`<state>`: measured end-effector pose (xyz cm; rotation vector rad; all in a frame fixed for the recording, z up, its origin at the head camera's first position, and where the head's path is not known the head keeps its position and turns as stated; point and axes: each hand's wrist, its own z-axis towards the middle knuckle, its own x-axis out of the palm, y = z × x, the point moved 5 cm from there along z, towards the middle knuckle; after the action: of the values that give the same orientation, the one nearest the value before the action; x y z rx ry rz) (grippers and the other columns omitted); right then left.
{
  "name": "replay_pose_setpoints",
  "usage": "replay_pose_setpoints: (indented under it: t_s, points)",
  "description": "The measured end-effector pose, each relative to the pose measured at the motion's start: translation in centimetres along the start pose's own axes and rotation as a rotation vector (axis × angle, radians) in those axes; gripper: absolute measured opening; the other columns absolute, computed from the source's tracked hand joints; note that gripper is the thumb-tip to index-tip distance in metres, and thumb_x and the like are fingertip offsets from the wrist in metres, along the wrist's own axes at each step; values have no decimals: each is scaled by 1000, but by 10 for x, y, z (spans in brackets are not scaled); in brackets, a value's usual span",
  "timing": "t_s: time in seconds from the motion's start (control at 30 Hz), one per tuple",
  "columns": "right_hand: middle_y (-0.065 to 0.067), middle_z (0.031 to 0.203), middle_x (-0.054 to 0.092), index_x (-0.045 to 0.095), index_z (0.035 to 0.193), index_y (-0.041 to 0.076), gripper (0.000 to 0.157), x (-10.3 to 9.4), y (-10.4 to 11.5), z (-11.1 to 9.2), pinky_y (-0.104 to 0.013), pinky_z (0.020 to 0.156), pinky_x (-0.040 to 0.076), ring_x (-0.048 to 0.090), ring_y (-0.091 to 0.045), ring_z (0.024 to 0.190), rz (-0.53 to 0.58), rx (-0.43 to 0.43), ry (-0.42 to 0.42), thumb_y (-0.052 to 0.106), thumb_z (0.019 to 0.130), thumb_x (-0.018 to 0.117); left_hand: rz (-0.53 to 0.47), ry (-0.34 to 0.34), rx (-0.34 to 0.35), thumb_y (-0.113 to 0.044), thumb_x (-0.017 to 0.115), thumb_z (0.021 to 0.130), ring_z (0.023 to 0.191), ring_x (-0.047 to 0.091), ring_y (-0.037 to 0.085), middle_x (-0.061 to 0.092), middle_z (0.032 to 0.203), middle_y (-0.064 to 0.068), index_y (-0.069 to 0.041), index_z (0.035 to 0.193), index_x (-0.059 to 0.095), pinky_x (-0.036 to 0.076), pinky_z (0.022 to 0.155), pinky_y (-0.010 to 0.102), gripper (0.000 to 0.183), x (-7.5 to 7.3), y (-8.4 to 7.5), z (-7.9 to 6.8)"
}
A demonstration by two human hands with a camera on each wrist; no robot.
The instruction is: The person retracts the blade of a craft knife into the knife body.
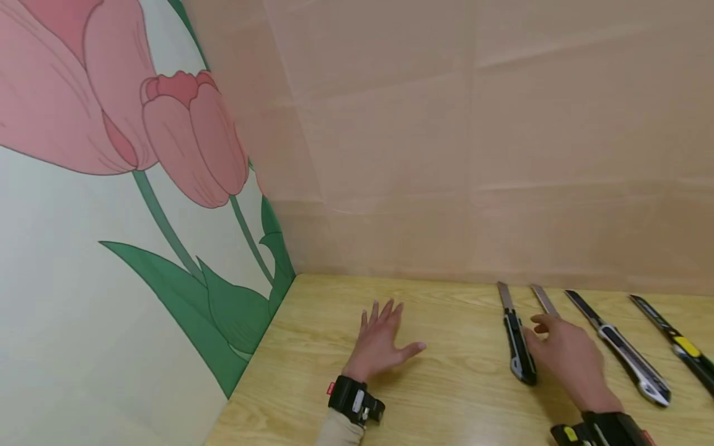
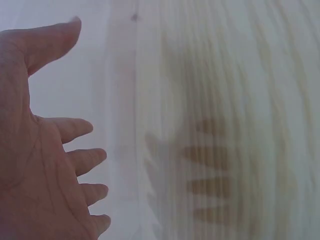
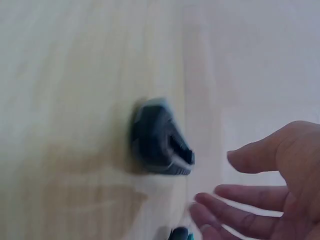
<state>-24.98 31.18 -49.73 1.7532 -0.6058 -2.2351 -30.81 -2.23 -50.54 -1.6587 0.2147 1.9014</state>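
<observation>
Left grip (image 1: 378, 342) spread and right grip (image 1: 568, 354) loosely parted, both empty, flank the leftmost utility knife (image 1: 515, 337), likely light, stiff, best held by its handle (image 1: 522, 362).

four utility knives (image 1: 519, 344) lie on a wood-grain table (image 1: 457, 359).

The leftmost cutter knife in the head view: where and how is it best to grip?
Probably pinch the middle of the handle from above and the right, where the right hand is: this long part lies nearest, its blade points away.
</observation>
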Motion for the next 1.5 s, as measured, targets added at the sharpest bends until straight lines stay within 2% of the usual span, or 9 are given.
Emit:
replay_pose_setpoints:
  t_s: [0.17,0.3,0.43,0.63,0.77,1.03,1.17,1.37,1.5]
  points:
    - [-30,102,65,51,131,-14,78,11,8,5,-37,47,49,63,-32,69,16,38,128,53,91,59,-31,-1,19,-75,45,86,143,12,39,26,159,10,-14,155,28,15,115,64,93,2,-9,5]
    - [-23,86,68,58,123,-14,66,25,19,6,-32,38,44,57,-21,54,-9,27,91,40,86,70,-34,15,18,-73,47,86,142,18,42,29,158,10,-13,154,29,17,114,64,93,7,-16,3]
    - [-22,83,69,62,120,-9,62,28,20,13,-35,33,42,57,-25,52,-28,111,54,37,81,75,-108,15,49,-67,52,88,142,21,39,29,158,11,-10,153,31,22,114,61,89,7,-28,8]
    - [-19,81,69,61,122,-7,74,37,18,13,-34,34,42,57,-23,53,-3,196,102,49,76,75,-279,18,71,-57,58,91,136,38,25,43,150,5,-10,145,46,40,110,45,72,15,-46,13]
    - [-18,85,71,61,124,-6,77,43,28,5,-33,37,45,59,-20,55,30,173,105,51,75,75,-373,44,62,-52,56,95,128,48,20,55,139,2,-12,139,54,46,105,40,59,26,-53,9]
    - [-22,95,71,62,124,-4,66,29,75,0,-30,41,47,64,-23,63,120,46,-25,42,78,75,-524,60,80,-54,38,102,121,54,14,60,132,-1,-15,141,51,51,98,37,57,30,-66,11]
    - [-23,100,70,62,126,-2,67,25,98,-1,-28,40,46,62,-18,59,176,-4,-52,44,79,75,-678,49,37,-47,35,105,108,62,13,64,125,-4,-17,139,54,56,88,31,49,27,-66,12]
    - [-20,102,69,63,126,0,64,22,120,-2,-26,42,46,62,-18,62,254,-13,-59,41,78,77,-1160,101,-14,-26,39,108,84,70,26,70,108,15,-8,135,56,63,63,33,36,28,-68,13]
    - [-18,102,69,64,125,2,56,22,128,-3,-26,43,46,63,-22,70,282,-17,-84,33,79,76,-1268,152,12,-20,41,108,71,69,28,68,97,27,-10,136,55,64,59,36,33,29,-68,11]
